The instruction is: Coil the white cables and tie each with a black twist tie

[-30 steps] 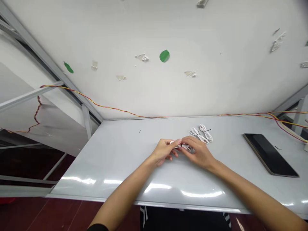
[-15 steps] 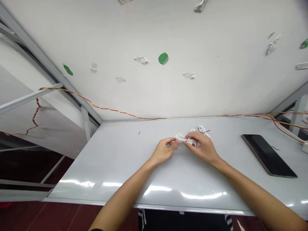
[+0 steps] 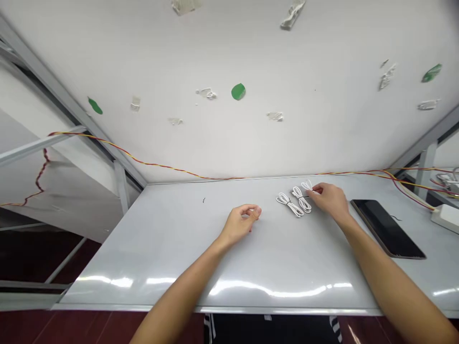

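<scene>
My left hand (image 3: pixel 241 222) hovers over the tabletop with its thumb and forefinger tips together and nothing visible in them. Two white cable bundles, the left one (image 3: pixel 289 204) and the middle one (image 3: pixel 301 199), lie side by side on the table, each tied with a dark twist tie. Just beyond them, the fingers of my right hand (image 3: pixel 329 200) pinch a third white cable bundle (image 3: pixel 307 185); they cover part of it.
A dark phone-like device (image 3: pixel 387 228) lies on the grey table (image 3: pixel 179 243) to the right, by a white box (image 3: pixel 444 218) with wires. Twisted red-yellow wires (image 3: pixel 161 165) run along the white back panel (image 3: pixel 201 138). A short black tie (image 3: pixel 204 200) lies at left.
Both hands have let go of one cable bundle, which now lies on the table. My right hand has moved right, onto another bundle. My left hand stays nearly in place, fingers pinched without the cable.
</scene>
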{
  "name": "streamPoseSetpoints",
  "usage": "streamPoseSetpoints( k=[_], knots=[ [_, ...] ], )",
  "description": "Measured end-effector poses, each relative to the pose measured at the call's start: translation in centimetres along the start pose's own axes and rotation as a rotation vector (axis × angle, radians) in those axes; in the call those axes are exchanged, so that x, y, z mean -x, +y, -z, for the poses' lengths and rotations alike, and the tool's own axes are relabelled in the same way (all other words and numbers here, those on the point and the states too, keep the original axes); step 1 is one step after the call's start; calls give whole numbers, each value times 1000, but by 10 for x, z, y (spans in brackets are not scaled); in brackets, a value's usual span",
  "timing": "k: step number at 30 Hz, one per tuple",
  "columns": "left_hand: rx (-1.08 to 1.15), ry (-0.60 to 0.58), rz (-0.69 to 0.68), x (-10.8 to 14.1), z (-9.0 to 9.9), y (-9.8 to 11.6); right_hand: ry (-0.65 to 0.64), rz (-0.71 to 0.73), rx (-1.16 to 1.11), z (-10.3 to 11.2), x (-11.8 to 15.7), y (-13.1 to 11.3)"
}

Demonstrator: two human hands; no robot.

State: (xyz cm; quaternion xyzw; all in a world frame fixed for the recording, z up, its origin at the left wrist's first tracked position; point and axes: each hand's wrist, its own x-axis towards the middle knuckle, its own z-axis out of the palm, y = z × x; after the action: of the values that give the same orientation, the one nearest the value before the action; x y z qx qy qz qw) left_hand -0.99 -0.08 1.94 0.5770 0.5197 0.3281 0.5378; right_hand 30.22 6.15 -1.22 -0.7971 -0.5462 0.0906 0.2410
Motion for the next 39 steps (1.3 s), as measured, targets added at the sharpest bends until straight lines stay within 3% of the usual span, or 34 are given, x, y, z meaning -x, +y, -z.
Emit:
streamPoseSetpoints(
  k=[5, 9, 16, 22, 24, 26, 28, 29, 32, 35, 37, 39],
  knots=[
    [-1, 12, -8, 0, 1, 0, 45, -34, 18, 3, -6, 9],
    [-10, 15, 9, 0, 1, 1, -74, -29, -5, 1, -8, 11],
    [-14, 14, 2, -2, 1, -2, -202, 109, -98, 2, -2, 2],
    [-44, 13, -9, -3, 1, -6, -233, 202, -52, 4, -1, 2],
    [-119, 41, -54, -4, 2, -8, -98, 222, -33, 5, 0, 0],
    [-286, 101, -141, -4, 3, -11, 196, 300, -57, 4, 4, -6],
    [-533, 172, -254, -5, 6, -14, 468, 472, -147, 2, 15, -18],
    [-665, 197, -313, -6, 7, -16, 524, 575, -203, 0, 23, -26],
    [-996, 214, -428, -9, 11, -24, 390, 838, -257, -12, 55, -50],
    [-1157, 182, -390, -13, 13, -33, -16, 1115, -87, -29, 85, -66],
    [-1198, 130, -313, -15, 13, -39, -219, 1151, 37, -39, 97, -70],
    [-1218, 80, -256, -17, 13, -45, -307, 1109, 110, -47, 101, -70]
  ],
)
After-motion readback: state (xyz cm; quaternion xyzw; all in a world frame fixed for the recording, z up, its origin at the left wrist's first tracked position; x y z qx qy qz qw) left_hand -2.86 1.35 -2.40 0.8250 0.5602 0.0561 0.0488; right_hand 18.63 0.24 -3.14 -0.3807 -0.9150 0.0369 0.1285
